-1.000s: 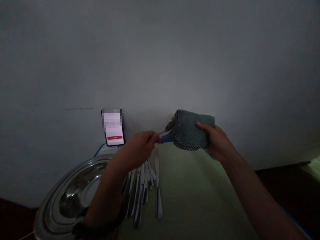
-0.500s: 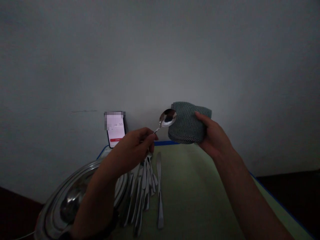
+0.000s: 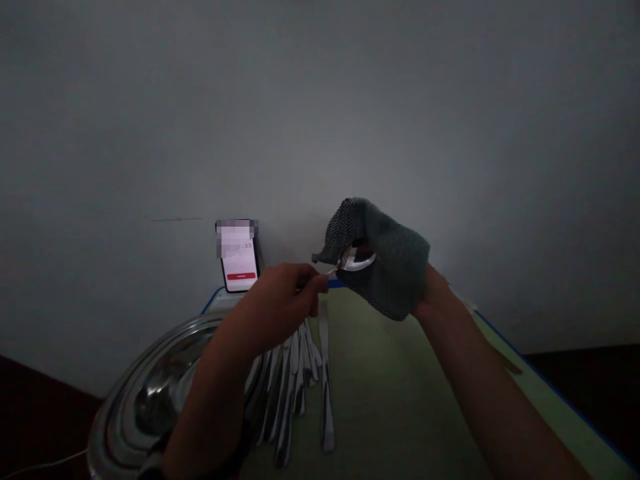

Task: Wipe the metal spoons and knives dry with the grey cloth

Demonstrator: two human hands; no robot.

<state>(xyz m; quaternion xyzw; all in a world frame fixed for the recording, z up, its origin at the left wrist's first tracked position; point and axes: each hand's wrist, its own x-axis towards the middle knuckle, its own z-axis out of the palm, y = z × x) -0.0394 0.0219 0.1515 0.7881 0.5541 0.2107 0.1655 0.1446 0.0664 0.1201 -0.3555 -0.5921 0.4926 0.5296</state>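
A shiny metal spoon is pinched by its handle in my left hand, bowl pointing right. Behind and around the bowl spreads a grey-green cloth with a black-and-white checked edge. My right hand is under the cloth, its fingers covered by the fabric; the cloth drapes over it. Below my left hand lies a pile of metal cutlery on the table, with a single table knife just to its right.
A large round metal pot or basin stands at the left, partly behind my left forearm. A phone with a lit screen leans against the wall. The greenish table has a blue edge. Past my right forearm lies a thin brownish object.
The cloth has opened out from a folded pad and now wraps behind the spoon's bowl. My right hand has slipped beneath it. The spoon has shifted slightly right and down.
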